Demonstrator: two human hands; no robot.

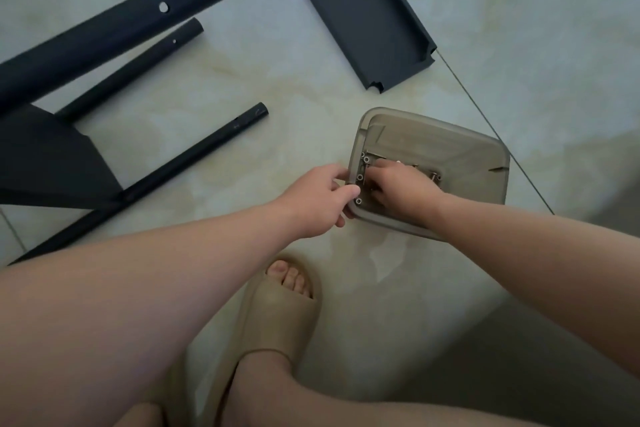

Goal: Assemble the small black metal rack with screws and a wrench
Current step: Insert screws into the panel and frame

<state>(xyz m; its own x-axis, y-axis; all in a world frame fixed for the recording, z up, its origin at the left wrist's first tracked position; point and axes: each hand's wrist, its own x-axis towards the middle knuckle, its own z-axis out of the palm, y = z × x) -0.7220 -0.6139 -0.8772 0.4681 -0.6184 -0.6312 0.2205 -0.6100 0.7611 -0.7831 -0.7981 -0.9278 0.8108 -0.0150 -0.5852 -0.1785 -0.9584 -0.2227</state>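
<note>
Head view: the left hand [320, 199] grips the near-left rim of a smoky translucent tray [485, 163] that sits on the tiled floor [277, 87], thumb curled over the edge; the right hand [403, 185] is down inside the tray, fingers bent among the screws [366, 159]; whether it already pinches 1 is hidden under the knuckles, so I cannot tell; no wrench is plainly visible.

The rack lies in parts, well apart from the tray: a black shelf pan [367, 17] rests open side up beyond it; to the left lie 1 thick tube [114, 31], a short thin tube [138, 66] and a long thin tube [194, 156], near a black panel [45, 156]; a foot in a beige slipper [273, 315] stands just below the tray.

The screws look small, hard and smooth, so probably light, slippery and quick to roll; best pinched by fingertip and thumb at the head. The tray seems light and likely to skate on the glossy tile, so holding its rim is sensible. The tubes look stiff and hollow; take them near mid-length; lift the pan by its long raised walls.
</note>
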